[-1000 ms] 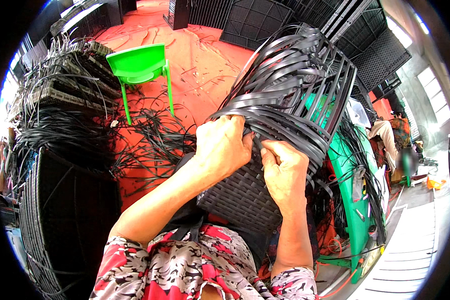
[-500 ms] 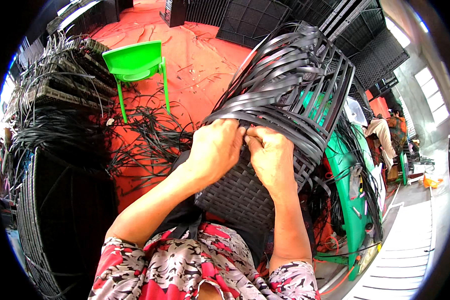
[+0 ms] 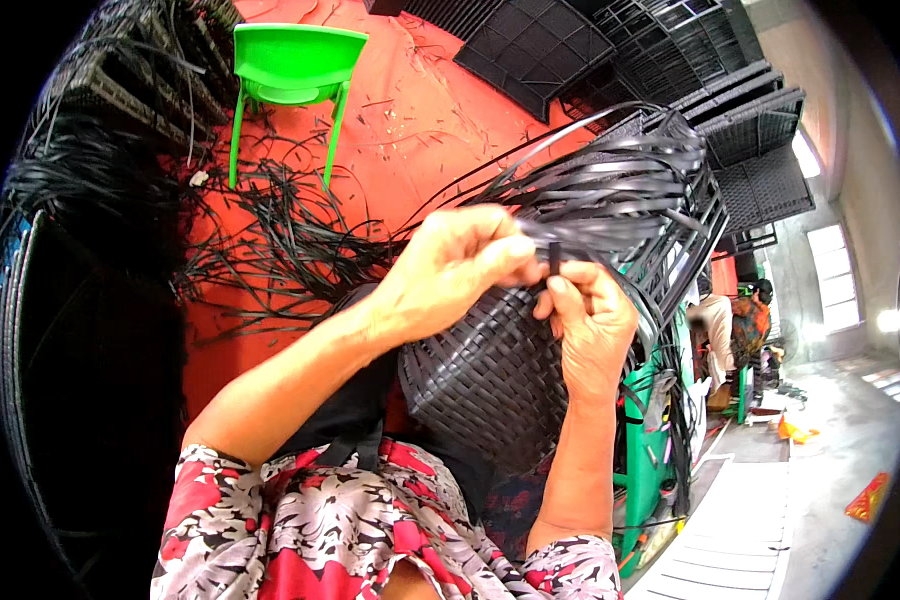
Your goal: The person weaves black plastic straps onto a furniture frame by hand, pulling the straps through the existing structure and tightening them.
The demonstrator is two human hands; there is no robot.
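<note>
A woven black basket-like piece [image 3: 485, 375] leans in front of me, its checked weave tight on the near face. Long flat black strips [image 3: 610, 165] fan loose from its upper edge to the right. Between my thumb and fingers, my right hand [image 3: 592, 325] pinches a short upright end of a black strip [image 3: 555, 258]. Just left of it, my left hand [image 3: 460, 265] is closed at the woven edge, its fingertips blurred. Whatever those fingertips grip is hard to make out. Both hands are close together, over the top of the weave.
A green plastic chair [image 3: 295, 65] stands on the red floor covering [image 3: 400, 90]. Loose black strips [image 3: 300, 220] litter the floor beside it. Black woven panels [image 3: 535, 50] lie at the back. At right are a green stand [image 3: 645, 455] and a seated person [image 3: 750, 330].
My hands have drawn slightly apart, and a strip end now stands up from my right fingers. The loose strips have shifted right and bunched together. The whole view has turned somewhat.
</note>
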